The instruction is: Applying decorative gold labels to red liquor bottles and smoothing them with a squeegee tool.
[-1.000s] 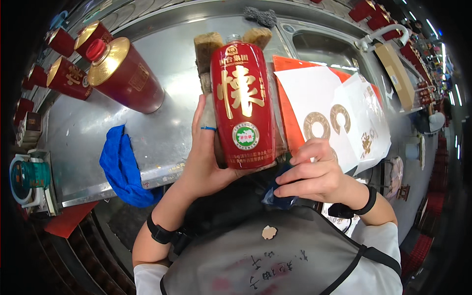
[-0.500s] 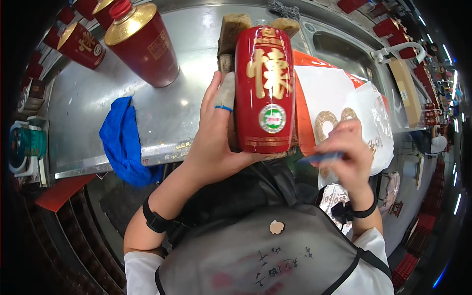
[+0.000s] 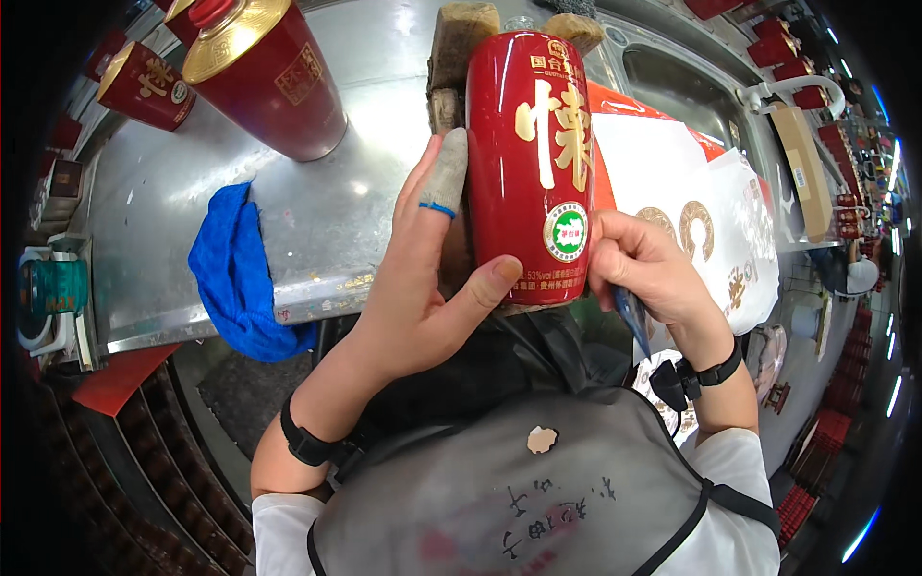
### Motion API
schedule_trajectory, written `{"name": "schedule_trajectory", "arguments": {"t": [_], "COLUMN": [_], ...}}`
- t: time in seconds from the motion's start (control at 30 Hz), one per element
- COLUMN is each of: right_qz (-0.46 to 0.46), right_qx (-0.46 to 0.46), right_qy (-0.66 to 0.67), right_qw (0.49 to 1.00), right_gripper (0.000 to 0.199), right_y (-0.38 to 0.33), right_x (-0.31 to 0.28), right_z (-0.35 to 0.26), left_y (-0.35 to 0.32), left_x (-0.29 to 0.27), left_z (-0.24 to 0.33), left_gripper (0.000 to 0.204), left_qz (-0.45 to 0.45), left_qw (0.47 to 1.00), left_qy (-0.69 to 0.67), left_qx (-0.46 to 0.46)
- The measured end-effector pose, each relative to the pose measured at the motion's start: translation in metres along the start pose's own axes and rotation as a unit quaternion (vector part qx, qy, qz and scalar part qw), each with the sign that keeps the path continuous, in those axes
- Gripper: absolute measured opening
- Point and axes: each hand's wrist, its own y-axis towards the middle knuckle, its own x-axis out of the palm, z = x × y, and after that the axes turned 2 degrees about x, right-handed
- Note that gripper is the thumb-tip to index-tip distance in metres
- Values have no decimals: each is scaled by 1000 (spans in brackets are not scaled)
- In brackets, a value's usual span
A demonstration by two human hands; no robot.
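A glossy red bottle [image 3: 504, 221] with gold characters and a round green-and-white label lies in a wooden cradle [image 3: 463, 46], its base toward me. My left hand [image 3: 408, 298] holds it from the left, fingers along its side and thumb over the lower front. A beige fabric finger cover [image 3: 448, 178] with a blue band sits on one left finger. My right hand [image 3: 663, 274] is closed around a slim, pointed dark-blue tool [image 3: 632, 322], whose exact kind I cannot make out. Its fingertips touch the bottle's lower right side.
Right of the bottle, white sheets [image 3: 645, 158] with gold ring-shaped decals [image 3: 693, 230] lie over orange-red material. A blue cloth [image 3: 230, 264] hangs over the metal table's front edge. Gold-shouldered red bottles [image 3: 279, 86] stand far left. A sink [image 3: 682, 91] and white faucet [image 3: 802, 91] are far right.
The bottle has rolled slightly, its markings shifting right. My right hand has come left to its side, the blue tool now pointing downward. My left thumb has moved onto the bottle's front.
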Motion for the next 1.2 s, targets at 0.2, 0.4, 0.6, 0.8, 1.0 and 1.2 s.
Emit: {"name": "schedule_trajectory", "arguments": {"t": [0.2,0.4,0.6,0.8,1.0,1.2], "right_qz": [-16,-39,-53,-48,-42,-29], "right_qx": [-3,-28,-5,3,-7,-7], "right_qy": [26,32,72,61,11,-7], "right_qw": [1000,998,996,997,999,1000], "right_gripper": [18,19,22,24,27,22], "right_y": [5,7,11,11,15,12], "right_x": [3,4,-4,-2,-5,-15], "right_z": [3,3,4,5,9,13], "left_y": [0,-2,-2,1,-1,0], "left_x": [2,-1,0,7,7,0], "left_z": [-3,-9,-13,-11,-11,-19], "left_gripper": [78,71,74,89,90,87], "left_qz": [-6,-31,-35,-25,-20,-23], "left_qw": [998,993,989,982,982,993], "left_qy": [-52,-80,-96,-154,-158,-78], "left_qx": [-24,-77,-110,-102,-106,-87]}}
